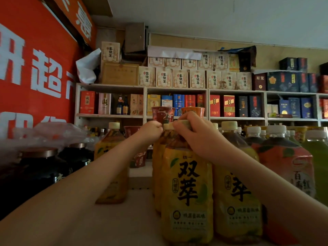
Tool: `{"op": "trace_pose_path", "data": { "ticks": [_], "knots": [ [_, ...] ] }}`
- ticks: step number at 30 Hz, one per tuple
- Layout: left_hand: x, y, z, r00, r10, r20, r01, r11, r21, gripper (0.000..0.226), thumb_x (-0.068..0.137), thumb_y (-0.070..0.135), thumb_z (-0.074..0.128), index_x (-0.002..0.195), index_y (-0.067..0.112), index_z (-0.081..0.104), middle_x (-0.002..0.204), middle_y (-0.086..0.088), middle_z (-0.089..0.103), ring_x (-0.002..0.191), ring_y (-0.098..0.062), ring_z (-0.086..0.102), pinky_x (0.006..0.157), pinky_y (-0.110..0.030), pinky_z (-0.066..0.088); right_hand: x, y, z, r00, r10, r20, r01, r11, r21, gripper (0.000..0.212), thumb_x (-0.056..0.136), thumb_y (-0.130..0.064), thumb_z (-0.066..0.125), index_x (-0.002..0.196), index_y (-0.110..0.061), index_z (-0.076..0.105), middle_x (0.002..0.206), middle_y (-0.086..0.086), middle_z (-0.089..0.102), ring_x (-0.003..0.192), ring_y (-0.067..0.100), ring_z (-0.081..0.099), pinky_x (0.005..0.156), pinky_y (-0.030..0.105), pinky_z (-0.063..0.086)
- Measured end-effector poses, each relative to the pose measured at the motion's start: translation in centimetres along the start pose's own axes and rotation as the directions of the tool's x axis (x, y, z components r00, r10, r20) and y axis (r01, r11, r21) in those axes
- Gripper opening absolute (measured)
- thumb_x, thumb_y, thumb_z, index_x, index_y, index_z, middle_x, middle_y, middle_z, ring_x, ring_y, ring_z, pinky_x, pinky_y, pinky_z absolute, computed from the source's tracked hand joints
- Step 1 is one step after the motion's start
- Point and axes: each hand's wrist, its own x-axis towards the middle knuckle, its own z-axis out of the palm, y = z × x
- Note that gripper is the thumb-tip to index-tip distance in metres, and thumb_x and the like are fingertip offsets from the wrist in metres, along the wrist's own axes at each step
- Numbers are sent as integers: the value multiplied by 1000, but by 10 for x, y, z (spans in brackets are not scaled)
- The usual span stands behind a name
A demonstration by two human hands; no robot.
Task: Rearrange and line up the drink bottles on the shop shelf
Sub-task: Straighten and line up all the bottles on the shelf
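Head view: right hand [191, 132] curls over the cap of the front yellow bottle [188, 192], which stands on the shelf [124, 219]. Left hand [151, 129] is fisted against the cap of the rear yellow bottle [158, 174]; we cannot tell if it truly grips. We'd keep both bottles upright, slide them rather than lift, and face the labels forward. Second yellow bottle [237, 201] touches on the right, so little room there. Lone yellow bottle [111, 166] stands apart on the left, dark jars [35, 167] beyond it. Noodle cups [163, 114] behind could topple.
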Motion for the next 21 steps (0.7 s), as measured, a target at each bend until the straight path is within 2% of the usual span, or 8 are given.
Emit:
{"op": "trace_pose_path", "data": {
  "ticks": [4,6,8,9,12,15,18,21],
  "knots": [
    [-34,-8,-25,925,302,-228,-263,946,188,22,96,24,49,116,26,58,112,10,57,67,6,55,50,-12,45,2,0,2,1000,30,-9,-30,998,-51,20,94,-43,47,98,-24,51,81,-8,58,64,2,56,51,12,45],
    [-50,-21,-41,829,409,-382,-323,907,270,21,94,20,52,112,29,56,117,13,52,84,6,53,72,-16,52,3,0,3,999,44,2,-44,999,-29,21,94,-43,48,99,-23,52,85,-6,59,69,5,59,55,15,48],
    [-57,-37,-56,723,436,-537,-278,894,351,33,88,18,60,120,25,52,130,7,48,118,-7,43,102,-33,40,3,0,1,998,57,8,-57,998,-19,21,92,-41,49,99,-22,54,85,-5,60,70,7,60,57,18,49],
    [-59,-45,-62,696,411,-589,-217,902,374,46,84,22,65,127,21,48,136,1,44,127,-15,37,106,-40,35,4,0,1,998,62,5,-62,998,-27,20,92,-41,50,98,-22,55,85,-5,61,70,7,61,55,16,48],
    [-58,-69,-74,772,174,-612,-14,966,258,98,69,40,80,144,18,22,147,-11,29,135,-27,28,109,-48,30,7,0,2,998,64,-24,-66,995,-78,17,91,-37,52,95,-21,56,80,-6,60,67,5,59,48,12,42],
    [-54,-91,-83,905,-178,-387,132,981,-143,129,48,53,83,147,26,4,152,-12,26,135,-31,32,107,-53,32,6,1,9,995,50,-82,-60,990,-125,20,90,-42,53,93,-22,54,78,-7,59,67,7,56,51,17,38],
    [-49,-108,-82,943,-297,-147,252,930,-266,122,45,49,84,145,21,20,138,-11,48,118,-29,52,95,-49,47,5,1,12,989,45,-143,-67,985,-159,23,89,-46,53,91,-22,53,76,-8,58,67,5,54,51,18,34],
    [-46,-115,-75,951,-281,-130,229,922,-313,108,48,42,86,138,21,30,120,-6,58,98,-21,60,68,-33,52,5,2,12,988,39,-152,-67,981,-184,22,91,-43,52,91,-21,53,74,-8,58,63,4,53,49,17,32]
  ]
}}
